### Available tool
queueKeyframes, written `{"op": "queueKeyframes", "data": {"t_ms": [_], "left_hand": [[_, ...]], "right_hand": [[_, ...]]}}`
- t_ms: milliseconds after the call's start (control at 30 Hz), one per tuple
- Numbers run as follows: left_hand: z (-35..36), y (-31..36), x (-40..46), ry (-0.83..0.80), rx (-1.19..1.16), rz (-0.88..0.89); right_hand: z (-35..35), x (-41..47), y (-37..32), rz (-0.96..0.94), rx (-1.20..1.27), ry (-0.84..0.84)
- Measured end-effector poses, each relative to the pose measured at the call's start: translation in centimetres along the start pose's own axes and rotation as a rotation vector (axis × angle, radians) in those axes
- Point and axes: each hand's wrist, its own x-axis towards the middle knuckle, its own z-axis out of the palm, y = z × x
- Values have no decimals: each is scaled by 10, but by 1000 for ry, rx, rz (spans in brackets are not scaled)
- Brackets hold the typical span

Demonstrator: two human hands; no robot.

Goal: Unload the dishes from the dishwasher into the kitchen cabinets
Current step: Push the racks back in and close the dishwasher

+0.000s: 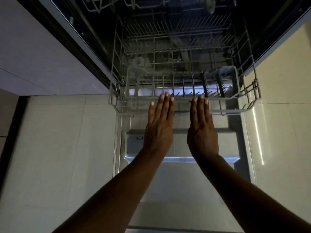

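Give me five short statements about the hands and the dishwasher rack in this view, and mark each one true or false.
1. Both hands are flat with straight fingers. True: the left hand and right hand lie palm down.
2. The grey wire lower rack holds a stack of plates. False: no plates or other dishes show in it.
3. The fingertips reach the rack's front rim. True.
4. The dishwasher door is closed. False: it lies open, flat below the arms.
5. A grey plastic cutlery basket sits at the rack's left side. False: it sits at the right side.
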Motion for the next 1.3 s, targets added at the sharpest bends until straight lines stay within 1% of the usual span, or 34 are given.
{"op": "queueKeyframes", "data": {"t_ms": [200,300,433,500,700,833,933,967,1000,1067,1100,1133,1200,1233,1300], "left_hand": [[-10,-11,68,-36,11,-26],[-14,-13,95,-57,11,-39],[-22,-15,125,-105,19,-48],[-24,-15,133,-99,22,-56],[-31,-33,176,-116,29,-22],[-31,-40,184,-107,73,23],[-36,-42,183,-151,72,25],[-39,-41,181,-139,69,2],[-41,-38,177,-95,60,-21],[-36,-24,156,90,-70,-94],[-30,-13,138,147,-155,-126],[-24,-2,115,143,-209,-127],[-12,16,63,63,-221,-93],[-5,20,40,42,-219,-75],[12,18,-18,-3,-268,-55]], "right_hand": [[0,73,0,22,-45,5],[-5,101,7,-1,-64,-17],[-17,128,16,-65,-110,-86],[-19,136,17,-84,-139,-93],[-29,180,13,-35,-179,-123],[-27,184,10,-31,-224,-90],[-38,178,6,-38,-241,-133],[-41,172,2,-36,-236,-120],[-44,162,-2,-43,-230,-93],[-42,131,-11,-43,-112,-50],[-38,111,-15,-68,-60,-26],[-32,88,-17,-113,-26,6],[-12,46,-12,-215,-100,44],[-2,28,-5,-234,-145,20],[16,-19,4,-181,-168,-53]]}}
